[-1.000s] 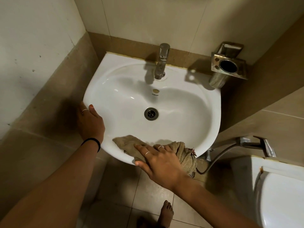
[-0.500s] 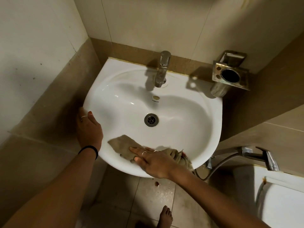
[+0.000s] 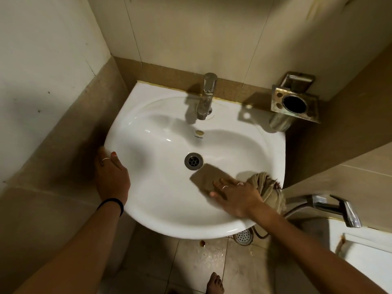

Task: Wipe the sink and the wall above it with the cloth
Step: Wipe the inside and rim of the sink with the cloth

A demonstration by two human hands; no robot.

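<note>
Cloth (image 3: 209,177) part-hidden under right hand (image 3: 237,197)

A small tiled bathroom: white wall-hung sink (image 3: 265,149), chrome tap (image 3: 206,96), toilet (image 3: 369,251) beside a hand sprayer (image 3: 337,207).

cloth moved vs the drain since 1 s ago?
Yes. The cloth under the right hand has slid from the sink's front rim, left of the drain, into the basin, just right of and below it.
</note>
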